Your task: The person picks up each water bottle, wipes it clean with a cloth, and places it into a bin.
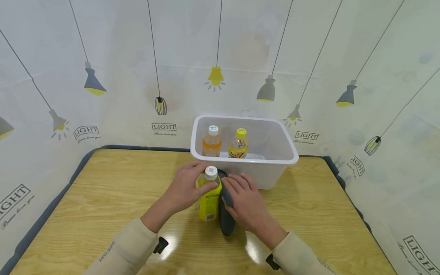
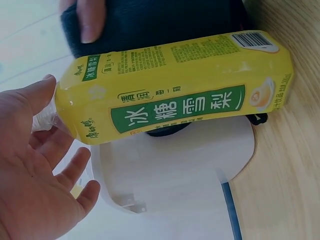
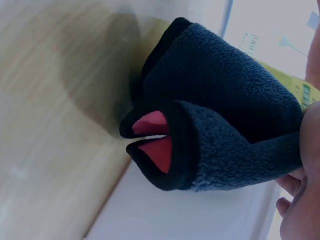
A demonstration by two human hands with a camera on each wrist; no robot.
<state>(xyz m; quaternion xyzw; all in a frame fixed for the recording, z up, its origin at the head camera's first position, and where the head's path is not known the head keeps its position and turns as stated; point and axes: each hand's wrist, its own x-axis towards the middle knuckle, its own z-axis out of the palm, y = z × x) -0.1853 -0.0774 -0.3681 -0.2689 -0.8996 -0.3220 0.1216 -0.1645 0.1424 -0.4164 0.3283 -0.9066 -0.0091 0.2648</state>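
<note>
A yellow drink bottle (image 1: 208, 206) with a white cap stands upright on the table in the head view. My left hand (image 1: 183, 187) holds it around the neck, thumb across the front and fingers behind. Against the bottle's right side is a folded dark fleece cloth (image 1: 227, 223), gripped near its top by my right hand (image 1: 245, 200). From the right wrist, the cloth (image 3: 225, 75) shows black edging and a red inner side at its fold. The bottle's label (image 2: 175, 107) faces the left wrist camera, and a fingertip (image 2: 91, 30) presses the cloth there.
Just behind the hands stands a white plastic bin (image 1: 254, 172). Inside it are an orange drink bottle (image 1: 211, 146) with a white cap and a yellow-capped bottle (image 1: 238, 147). The wooden table (image 1: 120, 183) meets a lamp-printed wall covering (image 1: 189, 84) at the back.
</note>
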